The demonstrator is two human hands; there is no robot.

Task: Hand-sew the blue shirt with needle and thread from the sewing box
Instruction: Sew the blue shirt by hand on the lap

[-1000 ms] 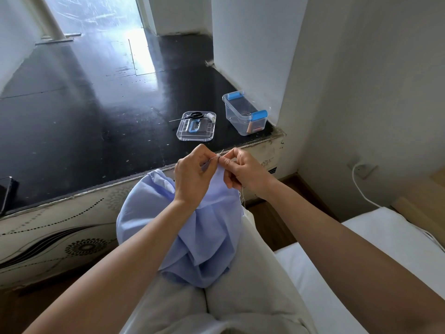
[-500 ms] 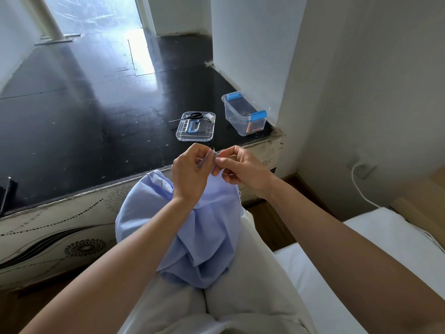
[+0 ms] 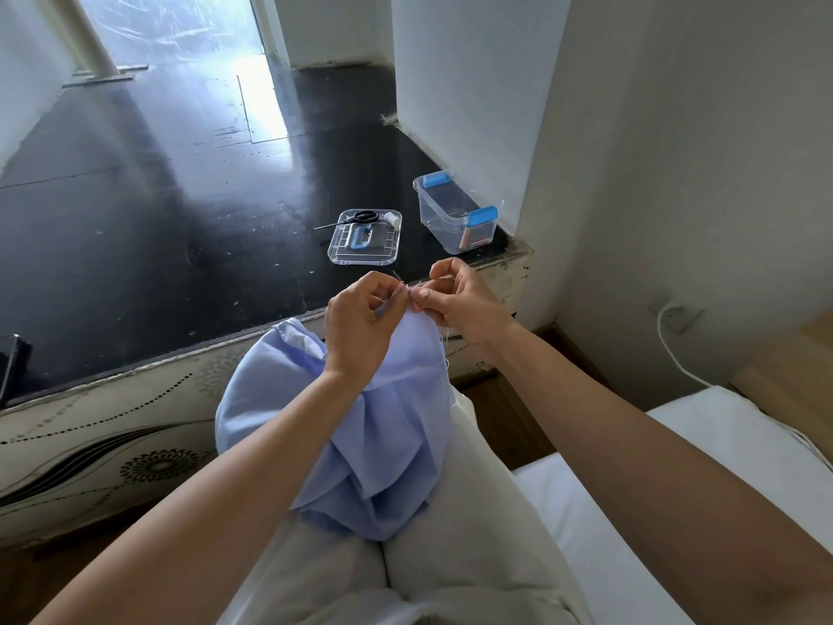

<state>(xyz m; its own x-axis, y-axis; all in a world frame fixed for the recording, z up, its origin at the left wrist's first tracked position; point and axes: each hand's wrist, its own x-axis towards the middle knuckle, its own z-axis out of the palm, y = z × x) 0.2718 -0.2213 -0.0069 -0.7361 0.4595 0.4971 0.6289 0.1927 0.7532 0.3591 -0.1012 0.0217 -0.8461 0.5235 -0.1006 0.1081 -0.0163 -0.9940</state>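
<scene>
The light blue shirt (image 3: 360, 435) lies bunched on my lap over pale trousers. My left hand (image 3: 360, 327) grips the shirt's raised top edge, with the needle (image 3: 397, 278) sticking up from its fingertips. My right hand (image 3: 455, 300) pinches the same edge just to the right of the needle; a thin thread hangs below it by the wrist. The clear sewing box (image 3: 455, 218) with blue latches stands open on the dark ledge beyond my hands. Its clear lid (image 3: 365, 239) lies to the left, carrying black scissors (image 3: 356, 217) and a white thread spool (image 3: 393, 217).
The black ledge (image 3: 180, 227) runs ahead, with a patterned front panel below it. A white wall corner rises at the right. A white mattress (image 3: 676, 466) lies to my right, with a white cable (image 3: 667, 349) from a wall socket. A dark device sits at the far left edge.
My right hand moved up and slightly right along the shirt edge. The needle now stands up at my left fingertips. The shirt stays on my lap.
</scene>
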